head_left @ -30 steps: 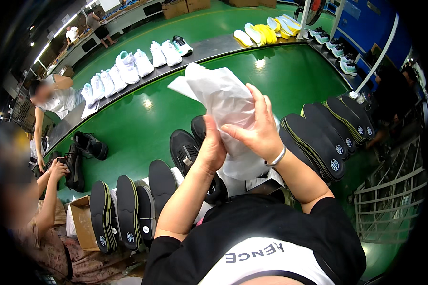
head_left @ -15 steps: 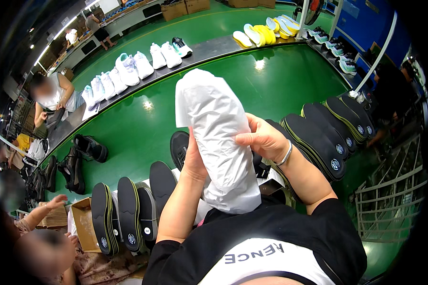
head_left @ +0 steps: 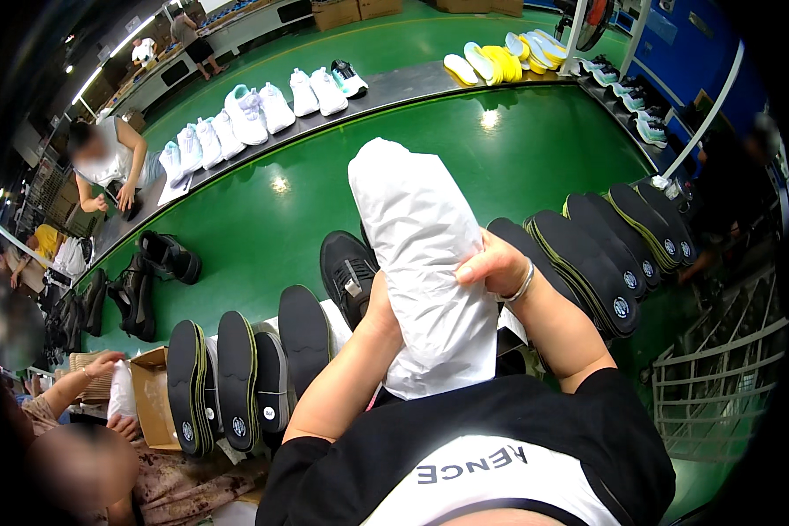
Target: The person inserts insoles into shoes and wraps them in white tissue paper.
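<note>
Both hands were clamped on a white paper-wrapped bundle (head_left: 421,263), held upright above the near edge of the green worktop (head_left: 263,219). Her right hand (head_left: 493,266) gripped its right side with fingers curled around the paper, a bracelet at the wrist; the left hand (head_left: 379,309) pressed behind its lower left, mostly hidden. Just beyond the bundle a black shoe (head_left: 346,272) sat on the worktop. Black insoles (head_left: 237,377) stood in a row at the left near edge, and more black insoles (head_left: 605,254) fanned out at the right, crowding both flanks. The middle of the worktop lay open up to the white shoes (head_left: 254,114) along the far edge. Compared with half a second earlier, the bundle stood in much the same place and the right hand's grip looked unchanged
</note>
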